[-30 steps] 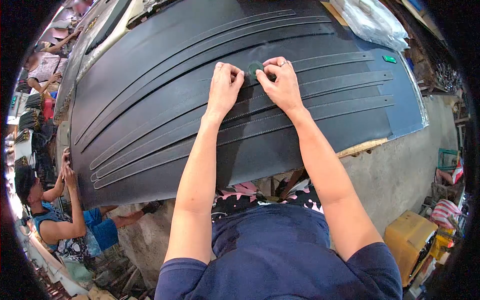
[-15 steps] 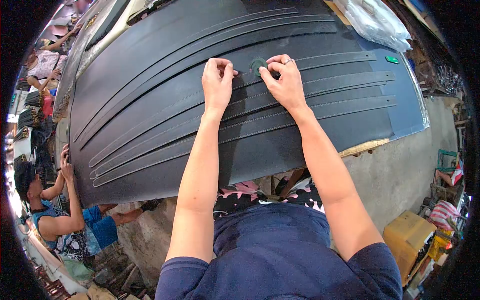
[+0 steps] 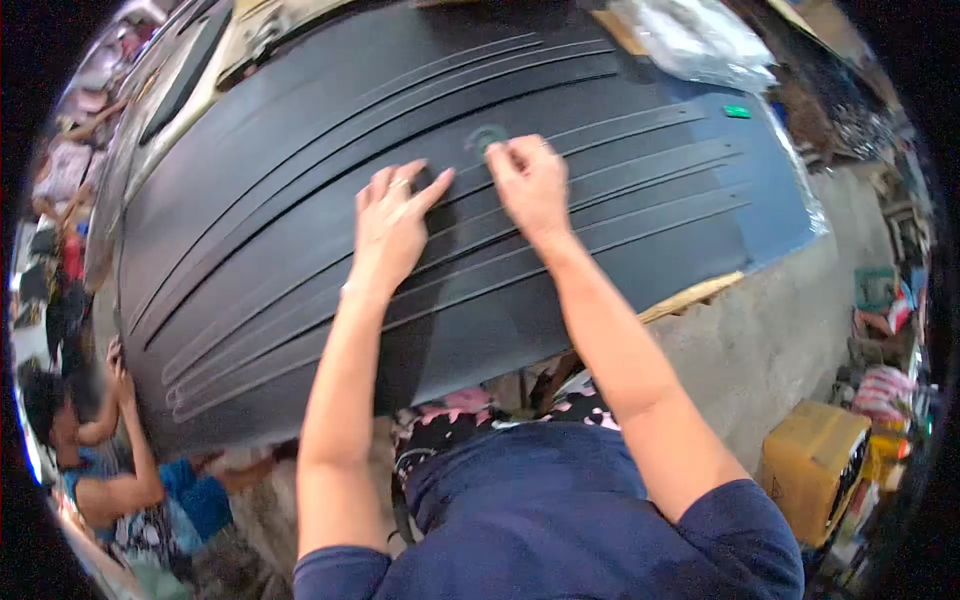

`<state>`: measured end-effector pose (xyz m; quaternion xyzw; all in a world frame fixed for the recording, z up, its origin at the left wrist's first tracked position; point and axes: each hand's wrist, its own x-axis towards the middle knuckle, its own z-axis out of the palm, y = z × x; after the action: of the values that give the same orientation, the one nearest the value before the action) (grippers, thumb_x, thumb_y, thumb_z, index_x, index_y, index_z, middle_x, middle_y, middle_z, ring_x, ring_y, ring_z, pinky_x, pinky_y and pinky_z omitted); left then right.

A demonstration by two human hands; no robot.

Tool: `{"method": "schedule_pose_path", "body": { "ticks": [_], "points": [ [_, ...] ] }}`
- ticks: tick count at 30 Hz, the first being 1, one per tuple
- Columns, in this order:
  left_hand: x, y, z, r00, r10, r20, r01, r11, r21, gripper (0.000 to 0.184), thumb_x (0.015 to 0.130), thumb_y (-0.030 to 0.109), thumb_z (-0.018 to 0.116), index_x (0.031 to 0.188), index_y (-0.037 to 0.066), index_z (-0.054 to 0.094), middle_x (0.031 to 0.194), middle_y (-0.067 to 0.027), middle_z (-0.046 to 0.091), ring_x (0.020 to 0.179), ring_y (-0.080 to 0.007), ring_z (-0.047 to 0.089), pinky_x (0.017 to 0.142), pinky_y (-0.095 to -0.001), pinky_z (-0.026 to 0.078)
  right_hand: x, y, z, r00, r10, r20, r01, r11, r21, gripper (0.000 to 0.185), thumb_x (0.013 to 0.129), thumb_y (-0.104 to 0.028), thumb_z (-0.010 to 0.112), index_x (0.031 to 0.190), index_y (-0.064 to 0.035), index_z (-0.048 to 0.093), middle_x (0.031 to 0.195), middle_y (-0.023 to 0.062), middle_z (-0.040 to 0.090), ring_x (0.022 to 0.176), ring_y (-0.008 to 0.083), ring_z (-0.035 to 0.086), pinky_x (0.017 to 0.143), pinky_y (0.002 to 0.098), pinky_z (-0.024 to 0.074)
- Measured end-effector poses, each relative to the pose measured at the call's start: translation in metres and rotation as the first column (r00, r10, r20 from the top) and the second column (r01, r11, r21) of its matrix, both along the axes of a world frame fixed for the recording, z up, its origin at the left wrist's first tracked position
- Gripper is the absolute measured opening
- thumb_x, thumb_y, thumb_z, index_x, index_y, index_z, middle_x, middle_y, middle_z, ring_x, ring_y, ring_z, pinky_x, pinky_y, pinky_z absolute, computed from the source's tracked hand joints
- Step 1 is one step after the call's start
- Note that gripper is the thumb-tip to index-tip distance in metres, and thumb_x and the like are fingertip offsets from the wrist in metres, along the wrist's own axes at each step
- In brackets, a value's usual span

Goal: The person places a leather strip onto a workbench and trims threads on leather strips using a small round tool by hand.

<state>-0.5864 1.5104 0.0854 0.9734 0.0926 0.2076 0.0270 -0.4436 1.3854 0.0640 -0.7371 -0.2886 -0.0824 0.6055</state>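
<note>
My left hand (image 3: 393,225) is spread, palm down, over the black straps, with nothing visible in its fingers. To its right, my right hand (image 3: 530,180) pinches the near edge of a round dark green disc (image 3: 487,140). Long black straps with stitched edges (image 3: 640,190) lie side by side across the black sheet (image 3: 480,350), some running beneath my hands and forearms. The frame is blurred, so fine details of the disc and any thread cannot be made out.
A small green object (image 3: 736,112) lies on the blue surface (image 3: 775,200) at the right. Clear plastic bags (image 3: 695,40) sit at the back right. A person (image 3: 120,470) sits at the left edge of the table. A cardboard box (image 3: 815,465) stands on the floor.
My left hand has opened from its pinch and moved left and down. My right hand still pinches the disc. The whole view has shifted and blurred.
</note>
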Motion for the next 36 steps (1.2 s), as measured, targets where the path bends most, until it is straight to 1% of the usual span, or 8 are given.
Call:
{"method": "schedule_pose_path", "body": {
  "ticks": [4,6,9,12,20,24,31,36],
  "points": [
    [-0.019,0.015,0.007,0.997,0.073,-0.010,-0.071,0.988,0.137,0.044,0.081,0.000,0.051,0.117,0.018,0.068,0.128,-0.0109,0.055,0.121,-0.0322,0.047,0.100,-0.0439,0.036,-0.001,0.002,0.003,0.987,-0.024,-0.158,0.040,0.994,0.101,0.030,0.083,-0.018,0.067,0.065,0.0033,0.056,0.066,0.0157,0.056,0.060,0.0277,0.054,0.058,0.0381,0.0427],
    [-0.022,0.016,0.010,0.998,0.056,0.025,-0.058,0.995,0.078,0.032,0.085,0.008,0.059,0.115,0.015,0.068,0.125,-0.0116,0.055,0.117,-0.0343,0.048,0.099,-0.0446,0.037,0.005,0.003,-0.001,0.925,0.080,-0.373,-0.001,0.978,0.208,0.029,0.084,-0.019,0.068,0.070,0.0049,0.060,0.069,0.0154,0.057,0.061,0.0222,0.053,0.058,0.0341,0.0420],
    [-0.010,0.001,0.013,0.995,-0.078,0.067,0.089,0.978,-0.191,0.032,0.081,0.016,0.070,0.111,0.005,0.069,0.114,-0.0117,0.057,0.107,-0.0305,0.051,0.094,-0.0385,0.041,0.011,0.002,-0.007,0.940,0.084,-0.332,-0.020,0.981,0.192,0.024,0.089,-0.018,0.067,0.082,0.0056,0.067,0.073,-0.0011,0.057,0.067,0.0065,0.049,0.060,0.0246,0.0394],
    [-0.004,0.000,0.009,1.000,-0.003,0.021,0.010,0.935,-0.356,0.033,0.080,0.015,0.071,0.111,0.005,0.068,0.108,-0.0118,0.059,0.104,-0.0295,0.051,0.092,-0.0385,0.042,0.008,0.001,-0.006,0.921,0.172,-0.350,-0.057,0.947,0.316,0.021,0.088,-0.016,0.069,0.085,0.0056,0.068,0.073,-0.0005,0.058,0.069,0.0062,0.050,0.062,0.0237,0.0399],
    [-0.007,0.003,0.005,0.996,-0.070,-0.049,0.063,0.990,-0.130,0.042,0.086,0.018,0.064,0.128,0.021,0.061,0.110,-0.0119,0.052,0.101,-0.0292,0.048,0.090,-0.0390,0.041,0.018,-0.005,0.002,0.724,0.435,-0.535,-0.019,0.788,0.616,0.014,0.085,-0.010,0.071,0.095,-0.0002,0.069,0.079,0.0019,0.066,0.067,0.0071,0.057,0.061,0.0208,0.0445],
    [-0.013,0.007,0.011,0.989,0.061,-0.137,-0.074,0.993,-0.089,0.041,0.091,0.032,0.061,0.131,0.025,0.058,0.132,-0.0157,0.045,0.125,-0.0338,0.040,0.102,-0.0467,0.036,0.020,-0.005,0.001,0.697,0.467,-0.544,-0.036,0.780,0.624,0.014,0.087,-0.013,0.071,0.093,-0.0010,0.069,0.080,0.0046,0.068,0.070,0.0093,0.062,0.063,0.0216,0.0487],
    [-0.018,0.021,0.004,0.998,0.026,0.058,-0.011,0.971,-0.240,0.042,0.078,0.031,0.075,0.113,0.008,0.069,0.116,-0.0133,0.055,0.114,-0.0309,0.048,0.097,-0.0405,0.041,0.018,-0.006,0.005,0.710,0.434,-0.554,-0.047,0.814,0.578,0.019,0.090,-0.019,0.067,0.086,-0.0006,0.069,0.078,0.0049,0.068,0.068,0.0113,0.062,0.064,0.0241,0.0486],
    [-0.018,0.014,-0.004,0.989,0.047,0.139,0.005,0.937,-0.349,0.036,0.077,0.022,0.076,0.109,0.008,0.071,0.102,-0.0097,0.057,0.097,-0.0263,0.052,0.087,-0.0365,0.044,0.004,-0.005,0.005,0.960,0.245,-0.136,-0.256,0.964,-0.071,0.019,0.083,-0.016,0.071,0.084,0.0023,0.067,0.080,0.0050,0.062,0.072,0.0134,0.058,0.065,0.0257,0.0449]
  ]
}}
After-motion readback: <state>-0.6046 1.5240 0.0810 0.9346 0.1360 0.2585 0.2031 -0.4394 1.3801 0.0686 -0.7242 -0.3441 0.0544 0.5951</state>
